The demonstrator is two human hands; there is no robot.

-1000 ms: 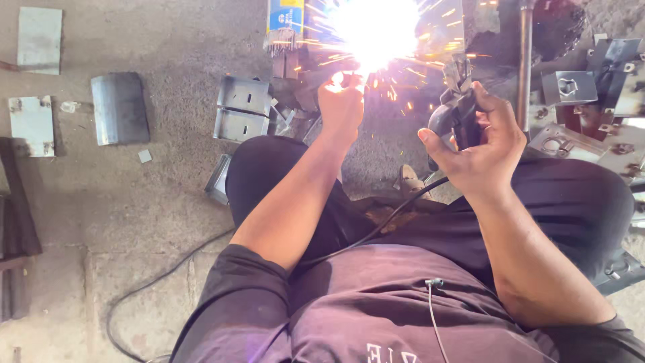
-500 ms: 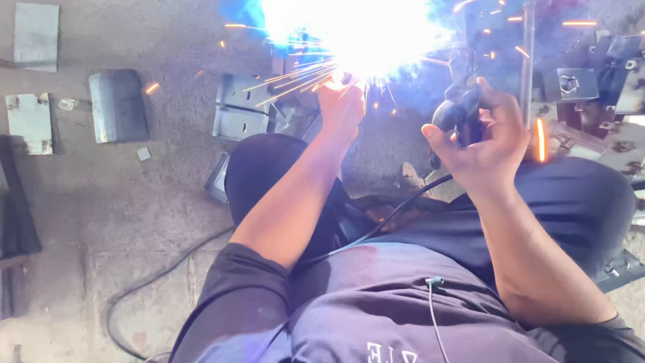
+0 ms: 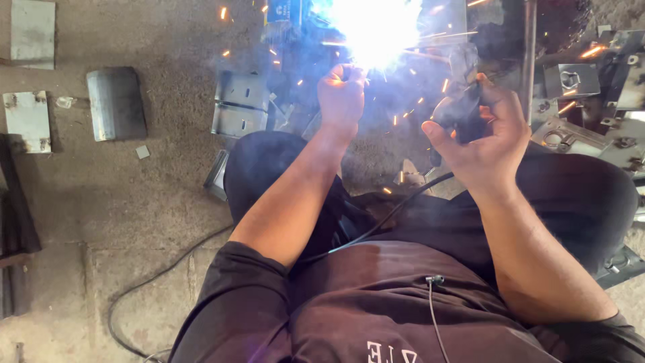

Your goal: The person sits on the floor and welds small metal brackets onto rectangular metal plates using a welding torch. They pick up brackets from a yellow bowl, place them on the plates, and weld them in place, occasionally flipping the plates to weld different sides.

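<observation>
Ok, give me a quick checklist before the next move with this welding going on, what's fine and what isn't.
1. Left hand bare beside the arc glare: not ok.
2. Right hand closed on the dark handle: ok.
3. Black cable draped over the lap: not ok.
4. Sparks landing near the legs: not ok.
5. Joint under the glare: cannot tell.
6. Metal plates lying close on the floor: not ok.

A rough, dusty concrete floor [image 3: 134, 202] fills the view, cracked at lower left. Grey sheet-metal pieces [image 3: 115, 103] lie scattered on it, with stamped metal brackets [image 3: 571, 81] heaped at right. A black cable [image 3: 144, 286] loops across the floor. Harsh white-blue glare lights the top.
</observation>
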